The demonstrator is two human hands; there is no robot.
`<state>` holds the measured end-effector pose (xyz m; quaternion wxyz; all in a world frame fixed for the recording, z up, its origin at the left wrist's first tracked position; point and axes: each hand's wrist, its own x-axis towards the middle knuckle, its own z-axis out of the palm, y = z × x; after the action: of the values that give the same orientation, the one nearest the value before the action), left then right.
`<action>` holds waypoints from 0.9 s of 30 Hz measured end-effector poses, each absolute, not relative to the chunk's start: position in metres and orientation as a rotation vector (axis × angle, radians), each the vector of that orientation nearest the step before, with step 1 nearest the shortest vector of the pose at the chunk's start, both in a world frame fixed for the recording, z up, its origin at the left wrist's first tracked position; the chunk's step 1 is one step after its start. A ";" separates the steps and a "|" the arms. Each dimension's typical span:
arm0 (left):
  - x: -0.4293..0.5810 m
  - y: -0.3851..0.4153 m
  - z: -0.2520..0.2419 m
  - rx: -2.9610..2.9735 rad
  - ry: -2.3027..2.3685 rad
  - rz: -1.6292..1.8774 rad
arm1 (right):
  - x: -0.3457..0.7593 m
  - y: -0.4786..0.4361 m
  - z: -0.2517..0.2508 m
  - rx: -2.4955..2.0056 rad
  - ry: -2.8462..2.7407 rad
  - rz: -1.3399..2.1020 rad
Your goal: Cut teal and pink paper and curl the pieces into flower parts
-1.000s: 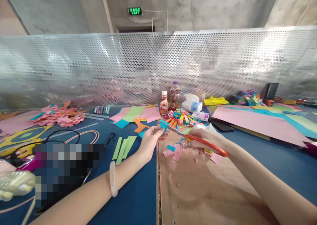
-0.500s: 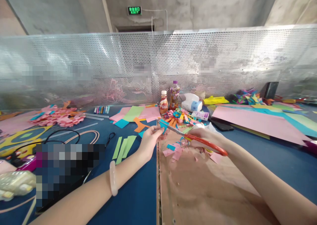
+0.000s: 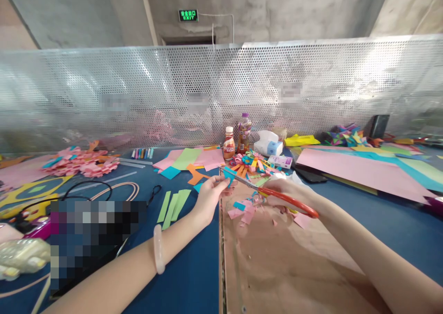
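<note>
Pinching a small blue paper piece (image 3: 229, 174) in the left hand (image 3: 209, 197), near the seam between the blue table (image 3: 187, 268) and the brown board (image 3: 277, 268). Gripping orange-handled scissors (image 3: 290, 202) in the closed right hand (image 3: 292, 188), laying the blades (image 3: 244, 182) across the blue paper piece; not showing clearly the opening between the blades. Appearing to be partway through a cut, with full separation of the blue paper piece not yet visible. Including among apparently completed cuts the green strips (image 3: 180, 204) to the left of the left hand, plus the pink scraps (image 3: 248, 216) scattered on the brown board. Leaving apparently uncut the blue square (image 3: 170, 172) and the large pink sheet (image 3: 353, 168) at right.
</note>
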<state>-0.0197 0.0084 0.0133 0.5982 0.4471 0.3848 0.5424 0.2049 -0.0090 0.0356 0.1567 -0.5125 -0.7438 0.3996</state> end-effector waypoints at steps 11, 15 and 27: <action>-0.020 0.008 0.013 1.047 0.904 1.245 | 0.202 -0.014 0.041 -1.451 -2.123 1.141; -0.020 0.008 0.014 1.035 0.910 1.244 | 0.202 -0.016 0.041 -1.448 -2.079 1.185; -0.020 0.007 0.015 1.054 0.915 1.233 | 0.201 -0.017 0.043 -1.473 -2.055 1.199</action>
<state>-0.0200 0.0069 0.0149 0.5968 0.4540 0.3943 0.5312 0.2009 -0.0166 0.0425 0.1708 -0.5188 -0.7235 0.4222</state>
